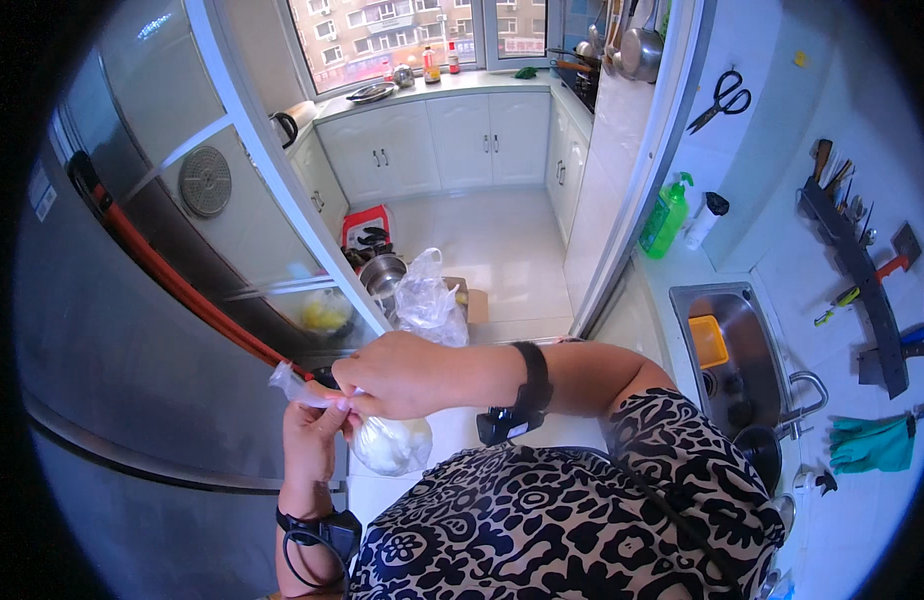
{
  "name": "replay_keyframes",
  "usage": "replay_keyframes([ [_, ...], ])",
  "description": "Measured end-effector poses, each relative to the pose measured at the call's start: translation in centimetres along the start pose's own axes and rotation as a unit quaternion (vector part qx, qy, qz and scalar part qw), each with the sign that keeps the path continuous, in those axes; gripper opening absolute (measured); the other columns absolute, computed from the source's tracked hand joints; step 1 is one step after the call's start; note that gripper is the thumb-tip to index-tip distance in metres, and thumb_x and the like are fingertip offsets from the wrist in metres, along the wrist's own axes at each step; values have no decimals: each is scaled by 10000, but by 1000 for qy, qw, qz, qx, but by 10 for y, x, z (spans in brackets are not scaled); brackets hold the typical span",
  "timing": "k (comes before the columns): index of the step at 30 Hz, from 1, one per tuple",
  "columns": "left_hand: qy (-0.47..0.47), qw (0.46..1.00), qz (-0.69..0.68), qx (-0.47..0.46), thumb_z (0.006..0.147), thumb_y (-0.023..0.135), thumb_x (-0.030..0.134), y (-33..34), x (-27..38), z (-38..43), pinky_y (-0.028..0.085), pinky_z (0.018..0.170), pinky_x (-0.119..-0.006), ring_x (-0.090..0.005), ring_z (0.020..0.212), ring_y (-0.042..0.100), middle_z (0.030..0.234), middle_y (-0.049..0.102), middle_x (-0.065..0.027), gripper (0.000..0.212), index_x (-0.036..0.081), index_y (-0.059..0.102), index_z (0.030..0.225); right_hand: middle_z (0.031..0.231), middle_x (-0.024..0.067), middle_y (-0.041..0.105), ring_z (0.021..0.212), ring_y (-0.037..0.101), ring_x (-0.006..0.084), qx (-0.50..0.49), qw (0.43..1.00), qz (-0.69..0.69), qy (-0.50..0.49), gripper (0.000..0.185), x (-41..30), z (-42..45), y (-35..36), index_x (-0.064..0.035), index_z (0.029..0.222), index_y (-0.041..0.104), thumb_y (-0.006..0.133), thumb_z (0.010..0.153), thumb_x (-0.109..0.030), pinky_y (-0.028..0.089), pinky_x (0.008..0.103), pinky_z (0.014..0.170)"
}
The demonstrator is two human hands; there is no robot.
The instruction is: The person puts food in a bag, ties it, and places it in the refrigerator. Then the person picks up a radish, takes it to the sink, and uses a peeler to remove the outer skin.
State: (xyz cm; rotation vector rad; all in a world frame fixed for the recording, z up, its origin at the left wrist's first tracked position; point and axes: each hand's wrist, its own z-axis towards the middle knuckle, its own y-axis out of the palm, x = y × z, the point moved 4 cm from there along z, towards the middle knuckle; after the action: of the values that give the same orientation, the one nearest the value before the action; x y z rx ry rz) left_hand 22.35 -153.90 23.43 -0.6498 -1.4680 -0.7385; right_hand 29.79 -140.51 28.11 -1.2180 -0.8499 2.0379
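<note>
Both of my hands meet at the gathered neck of a clear plastic bag (393, 444) that holds something white and rounded. My left hand (312, 431) pinches the twisted plastic between thumb and fingers. My right hand (387, 375) reaches across my body and grips the neck just beside it, with the knuckles up. A loose end of the plastic sticks out to the left, past the hands. The bag's filled part hangs below my right wrist, close to my patterned top. The fingertips of my right hand are partly hidden.
A grey refrigerator (162, 360) stands close on the left, beside a glazed sliding door (259, 195). On the floor ahead are a translucent plastic bag (424, 296), a metal pot (383, 276) and a cardboard box (477, 300). To the right is a steel sink (743, 330) with a yellow basin (707, 341).
</note>
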Motion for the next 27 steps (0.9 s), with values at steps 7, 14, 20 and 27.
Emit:
replay_keyframes([
  [7, -19, 987, -156, 44, 751, 611, -67, 5, 5, 2, 415, 617, -221, -125, 697, 538, 790, 585, -68, 185, 76, 495, 763, 662, 90, 602, 594, 591, 292, 36, 987, 144, 64, 162, 10, -17, 17, -51, 810, 541, 601, 803, -201, 442, 381, 540],
  [14, 108, 992, 53, 35, 673, 635, -130, 3, 16, -1, 413, 697, -244, -144, 757, 504, 810, 550, -51, 275, 76, 453, 671, 820, 124, 631, 720, 610, 259, 34, 986, 149, 64, 148, 24, -11, 6, -37, 886, 591, 560, 834, -172, 468, 326, 646],
  [20, 408, 834, 371, 17, 654, 652, 3, 10, 43, -8, 413, 618, -327, -268, 694, 508, 713, 538, -67, 201, 72, 464, 657, 789, 133, 632, 712, 619, 239, 6, 952, 293, 85, 181, 41, 8, 31, -12, 941, 578, 513, 813, -121, 484, 333, 651],
  [27, 447, 777, 431, 101, 624, 683, 35, 12, 58, -9, 391, 556, -342, -276, 651, 477, 688, 450, -83, 217, 68, 516, 758, 745, 47, 593, 637, 546, 86, -69, 906, 399, 121, 181, 24, 27, 16, 48, 967, 576, 507, 836, -58, 449, 225, 594],
])
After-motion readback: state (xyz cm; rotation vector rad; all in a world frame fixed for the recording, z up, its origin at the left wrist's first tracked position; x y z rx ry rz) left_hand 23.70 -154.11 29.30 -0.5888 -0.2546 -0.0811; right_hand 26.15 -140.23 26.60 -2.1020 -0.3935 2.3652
